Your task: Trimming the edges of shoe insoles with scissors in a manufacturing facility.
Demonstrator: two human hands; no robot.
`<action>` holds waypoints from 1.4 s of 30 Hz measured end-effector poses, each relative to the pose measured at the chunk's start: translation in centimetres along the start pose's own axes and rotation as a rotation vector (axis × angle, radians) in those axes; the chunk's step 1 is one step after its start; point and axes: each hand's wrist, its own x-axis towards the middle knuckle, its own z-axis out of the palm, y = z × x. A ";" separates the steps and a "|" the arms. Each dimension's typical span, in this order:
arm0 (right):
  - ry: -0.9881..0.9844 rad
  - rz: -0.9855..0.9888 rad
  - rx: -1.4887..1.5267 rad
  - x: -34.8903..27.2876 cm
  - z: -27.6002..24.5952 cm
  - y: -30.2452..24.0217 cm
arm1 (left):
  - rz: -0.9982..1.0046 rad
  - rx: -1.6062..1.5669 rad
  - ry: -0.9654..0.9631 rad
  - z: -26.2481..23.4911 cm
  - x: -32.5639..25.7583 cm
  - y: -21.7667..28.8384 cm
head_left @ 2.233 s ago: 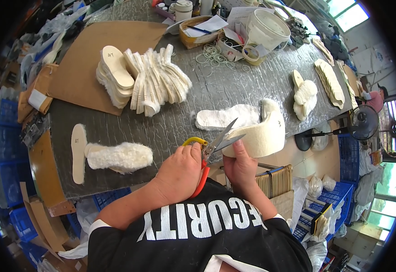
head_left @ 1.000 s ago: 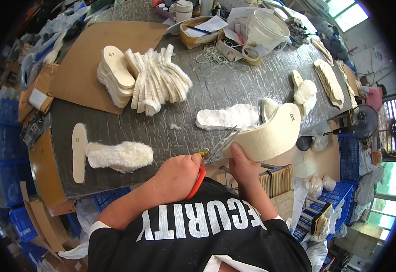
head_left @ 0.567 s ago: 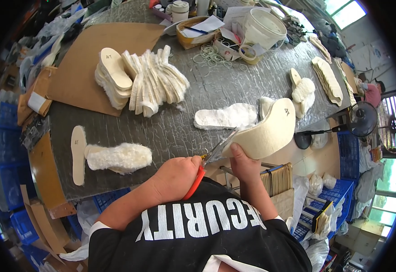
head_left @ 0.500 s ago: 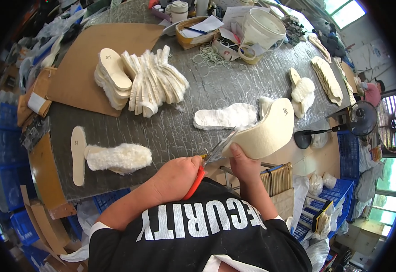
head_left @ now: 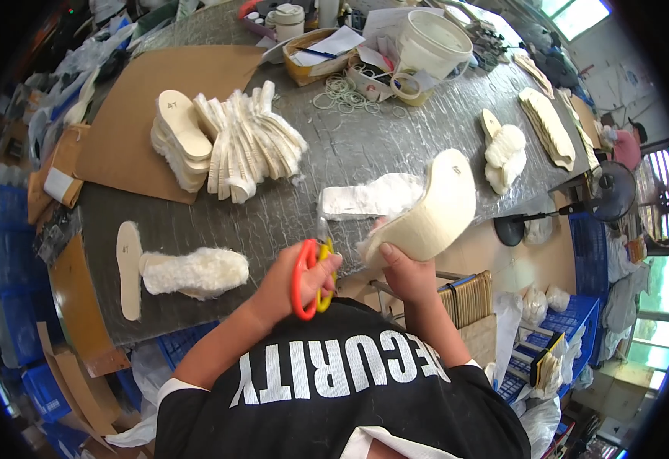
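- Your left hand (head_left: 285,283) is curled closed around the red and yellow handles of the scissors (head_left: 313,275); the blades point up toward the table edge and are largely hidden, so you cannot tell whether they are apart.
- Your right hand (head_left: 405,271) pinches the lower end of a cream fleece-lined insole (head_left: 435,210), thumb pressed on top, the other fingers wrapped beneath.
- The insole is lifted off the table (head_left: 350,145) and tilted, its far end rising to the right, just beside the scissors.
- A flat white fleece piece (head_left: 369,199) lies on the table just behind the held insole.
- Left of your hands, a fluffy insole (head_left: 193,271) lies next to a plain cream sole board (head_left: 128,268).
- Farther back, a stack of insoles (head_left: 223,145) rests partly on brown cardboard (head_left: 132,122).
- A white bucket (head_left: 430,42) stands at the far edge.
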 end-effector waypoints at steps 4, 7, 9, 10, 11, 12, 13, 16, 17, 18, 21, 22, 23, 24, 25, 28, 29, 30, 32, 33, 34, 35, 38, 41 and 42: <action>-0.120 0.145 0.035 0.4 0.7 -1.9 | 0.024 -0.144 0.116 1.0 0.8 0.3; -0.164 0.224 -0.120 0.2 0.0 0.3 | 0.263 0.085 0.180 1.8 2.3 -1.0; -0.054 0.165 -0.168 0.6 -1.3 0.8 | -0.129 -0.210 0.177 2.2 2.8 -1.4; 0.028 0.132 -0.206 1.0 -1.8 1.1 | -0.118 -0.197 0.166 2.4 2.8 -1.5; 0.094 0.150 -0.221 1.6 -3.3 0.7 | -0.144 -0.259 0.192 2.6 2.6 -1.8; 0.111 0.133 -0.269 2.4 -5.8 0.9 | -0.172 -0.323 0.221 2.6 2.4 -2.1; 0.120 0.121 -0.315 3.2 -8.4 0.8 | -0.166 -0.315 0.227 2.6 2.2 -2.6; 0.314 0.075 -0.633 6.1 -13.9 -3.7 | -0.180 -0.240 0.330 1.6 0.8 -4.5; 0.335 -0.131 -0.920 7.0 -15.8 -5.3 | -0.191 -0.238 0.353 1.5 0.5 -4.9; 0.339 -0.192 -1.062 8.2 -16.6 -7.7 | -0.200 -0.231 0.401 1.3 0.0 -5.5; 0.488 -0.037 -1.509 12.7 -23.3 -11.9 | -0.208 -0.244 0.474 0.8 -0.6 -6.4; 0.440 0.045 -1.678 14.6 -27.7 -12.6 | -0.214 -0.253 0.473 0.8 -0.7 -6.3; 0.515 0.161 -1.895 15.5 -25.0 -13.3 | -0.231 -0.266 0.503 0.7 -1.3 -6.7; 0.618 0.124 -2.034 15.7 -22.0 -13.4 | -0.253 -0.280 0.537 0.7 -2.0 -7.0; 0.598 0.015 -1.972 16.1 -20.9 -12.9 | -0.271 -0.315 0.582 0.9 -2.5 -6.9; 0.208 -0.397 -1.596 17.1 -18.4 -7.4 | -0.251 -0.347 0.684 0.7 -3.7 -7.7; 0.041 -0.475 -1.494 16.8 -15.8 -4.2 | -0.290 -0.309 0.736 0.3 -4.1 -7.9; -0.091 -0.272 -1.319 15.1 -11.3 -2.0 | -0.292 -0.315 0.791 -0.3 -5.1 -8.6; -0.450 0.040 -1.149 13.9 -5.6 2.3 | -0.282 -0.314 0.898 -1.2 -6.9 -9.6; -0.541 -0.026 -1.127 13.5 -4.3 5.1 | -0.273 -0.307 0.956 -1.6 -7.9 -10.0; -0.546 -0.066 -1.151 12.9 -2.1 5.9 | -0.266 -0.312 1.011 -1.9 -9.1 -10.5; -0.549 -0.109 -1.173 12.4 -0.2 6.7 | -0.273 -0.317 1.024 -2.2 -10.0 -10.7; -0.631 -0.075 -1.100 11.0 3.7 9.1 | -0.271 -0.298 1.165 -3.2 -12.5 -11.3; -0.767 -0.106 -0.996 8.7 8.9 10.1 | -0.263 -0.405 1.270 -4.1 -13.8 -13.0; -0.814 -0.030 -0.984 8.3 10.9 10.7 | -0.254 -0.429 1.289 -4.5 -14.4 -13.2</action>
